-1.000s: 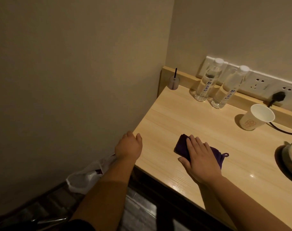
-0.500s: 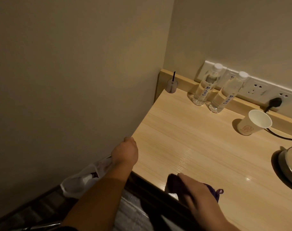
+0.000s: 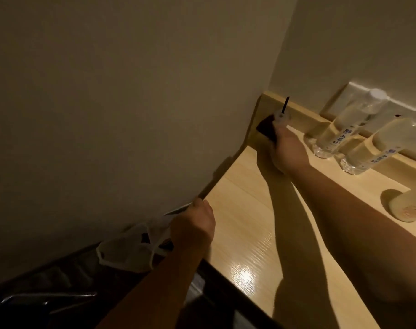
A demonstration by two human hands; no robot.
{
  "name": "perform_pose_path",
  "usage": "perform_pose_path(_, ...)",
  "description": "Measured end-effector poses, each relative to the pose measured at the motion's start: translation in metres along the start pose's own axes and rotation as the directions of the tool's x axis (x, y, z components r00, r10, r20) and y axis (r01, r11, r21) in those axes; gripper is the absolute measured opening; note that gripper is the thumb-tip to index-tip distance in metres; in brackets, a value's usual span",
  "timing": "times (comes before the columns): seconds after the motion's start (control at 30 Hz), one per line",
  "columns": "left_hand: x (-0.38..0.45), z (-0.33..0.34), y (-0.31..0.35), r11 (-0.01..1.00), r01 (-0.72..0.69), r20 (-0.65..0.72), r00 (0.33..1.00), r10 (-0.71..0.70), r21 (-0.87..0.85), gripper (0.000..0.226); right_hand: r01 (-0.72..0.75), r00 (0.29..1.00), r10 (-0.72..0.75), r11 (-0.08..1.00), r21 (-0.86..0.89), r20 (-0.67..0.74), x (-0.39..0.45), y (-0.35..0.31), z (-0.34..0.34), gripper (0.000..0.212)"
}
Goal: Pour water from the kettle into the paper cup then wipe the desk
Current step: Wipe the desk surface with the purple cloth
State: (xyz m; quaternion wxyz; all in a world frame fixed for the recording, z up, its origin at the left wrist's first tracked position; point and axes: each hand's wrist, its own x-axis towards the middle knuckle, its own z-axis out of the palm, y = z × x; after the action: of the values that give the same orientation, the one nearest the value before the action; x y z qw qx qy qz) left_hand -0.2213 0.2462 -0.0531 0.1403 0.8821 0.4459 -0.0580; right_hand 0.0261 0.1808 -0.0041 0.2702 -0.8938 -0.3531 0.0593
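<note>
Beige walls meet in a corner above a pale wooden surface. Low at the left, a white plastic bag hangs beside it. One person's left hand rests curled on the near left corner of the surface, holding nothing. Farther back, the right hand presses a dark cloth into the far left corner, fingers closed over it, just beside a small holder with a black stick. Two bottles stand right of it by the back ledge. At the right edge, the cup stands upright, partly cut off.
</note>
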Motion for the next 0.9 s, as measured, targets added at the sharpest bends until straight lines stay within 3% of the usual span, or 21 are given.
perform_pose_path(0.07, 0.0, 0.0, -0.002, 0.996, -0.03, -0.106, 0.994, 0.021, -0.084, 0.024, 0.126, 0.974, -0.082, 0.97, -0.207, 0.209, 0.009, 0.009, 0.031, 0.041)
perform_pose_path(0.13, 0.002, 0.017, -0.01, 0.996, -0.094, -0.264, 0.96, 0.089, -0.006, 0.026, 0.199, 0.958, -0.106, 0.915, -0.352, 0.265, 0.011, 0.016, 0.048, 0.054)
perform_pose_path(0.17, 0.004, 0.018, -0.01, 0.995, -0.105, -0.28, 0.955, 0.101, 0.001, 0.026, 0.202, 0.959, -0.107, 0.908, -0.368, 0.264, 0.011, 0.017, 0.051, 0.058)
perform_pose_path(0.3, 0.006, 0.017, -0.01, 0.997, -0.063, -0.242, 0.969, 0.048, -0.055, 0.034, 0.269, 0.938, -0.151, 0.886, -0.377, 0.313, 0.002, 0.018, 0.052, 0.059)
perform_pose_path(0.43, 0.003, 0.017, -0.009, 0.993, -0.114, -0.215, 0.97, 0.115, 0.014, 0.029, 0.345, 0.911, -0.228, 0.877, -0.333, 0.343, -0.035, 0.004, 0.056, 0.059)
perform_pose_path(0.57, 0.007, 0.009, -0.005, 0.999, 0.003, -0.063, 0.998, -0.005, -0.035, 0.033, 0.398, 0.886, -0.286, 0.873, -0.282, 0.364, -0.101, -0.009, 0.058, 0.06)
perform_pose_path(0.7, 0.002, 0.011, -0.011, 0.995, -0.072, -0.122, 0.99, 0.064, -0.066, 0.041, 0.395, 0.88, -0.288, 0.885, -0.245, 0.377, -0.186, -0.022, 0.056, 0.058)
perform_pose_path(0.9, 0.004, 0.009, -0.01, 0.994, -0.063, -0.066, 0.996, 0.057, -0.085, 0.042, 0.321, 0.877, -0.213, 0.927, -0.196, 0.431, -0.291, -0.048, 0.051, 0.058)
